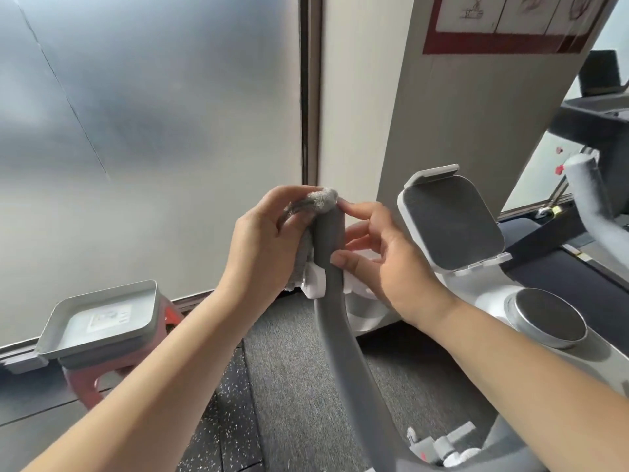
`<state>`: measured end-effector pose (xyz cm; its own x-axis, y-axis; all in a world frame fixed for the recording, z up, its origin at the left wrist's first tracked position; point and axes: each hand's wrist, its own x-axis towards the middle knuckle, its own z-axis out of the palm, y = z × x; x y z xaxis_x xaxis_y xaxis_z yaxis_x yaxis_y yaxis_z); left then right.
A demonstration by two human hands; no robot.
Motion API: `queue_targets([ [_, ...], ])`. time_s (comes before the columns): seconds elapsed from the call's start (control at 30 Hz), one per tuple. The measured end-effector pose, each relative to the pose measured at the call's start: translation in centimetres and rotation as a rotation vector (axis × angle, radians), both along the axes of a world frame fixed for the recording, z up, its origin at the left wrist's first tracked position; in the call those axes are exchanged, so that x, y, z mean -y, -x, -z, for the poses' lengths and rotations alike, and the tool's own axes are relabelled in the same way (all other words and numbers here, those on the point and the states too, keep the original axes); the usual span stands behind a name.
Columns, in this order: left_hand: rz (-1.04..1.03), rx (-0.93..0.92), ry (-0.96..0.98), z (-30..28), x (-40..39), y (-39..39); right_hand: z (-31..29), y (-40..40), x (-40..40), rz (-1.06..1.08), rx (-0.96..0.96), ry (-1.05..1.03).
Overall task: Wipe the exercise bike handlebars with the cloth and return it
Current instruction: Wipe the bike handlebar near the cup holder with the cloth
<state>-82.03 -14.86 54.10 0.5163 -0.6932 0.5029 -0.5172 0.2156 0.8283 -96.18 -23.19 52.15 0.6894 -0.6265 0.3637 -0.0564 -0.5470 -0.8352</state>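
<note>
Here | left hand (262, 240) grips cloth (318, 201) | right hand (381, 257) pinches handlebar (332, 247) | sign (510, 22) writing unreadable

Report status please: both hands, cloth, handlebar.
Left hand grips fluffy grey cloth over tip of grey padded handlebar. Right hand pinches handlebar, steadying. Nothing in the way.

The left hand (262, 240) grips a grey cloth (318, 201) bunched over the tip of the upright grey handlebar (328, 253). The right hand (384, 257) pinches the handlebar just below the tip, thumb in front. A tilted tablet holder (449, 219) stands to the right, a metal tray (98, 321) lower left on a red stool (85, 379).
</note>
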Motion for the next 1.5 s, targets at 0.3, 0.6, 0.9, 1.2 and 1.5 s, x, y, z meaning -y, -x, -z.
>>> queue_targets([
  [0.3,-0.155,0.268,0.089,4.0,-6.2,1.6,-0.1,0.1,-0.1,0.001,-0.018,0.034],
  [0.6,-0.151,-0.257,0.030,8.5,-6.7,5.3,-0.4,0.3,-0.2,-0.036,-0.050,0.040],
  [0.9,-0.058,-0.525,0.037,10.7,-7.8,8.6,-0.5,0.7,-0.1,-0.116,-0.108,0.034],
  [1.2,-0.048,-0.860,0.152,8.5,-5.0,8.2,-0.6,0.9,-0.2,-0.130,-0.108,0.038],
  [1.5,-0.085,-0.811,0.111,9.8,-7.3,11.0,-0.3,1.2,0.0,-0.138,-0.140,0.070],
])
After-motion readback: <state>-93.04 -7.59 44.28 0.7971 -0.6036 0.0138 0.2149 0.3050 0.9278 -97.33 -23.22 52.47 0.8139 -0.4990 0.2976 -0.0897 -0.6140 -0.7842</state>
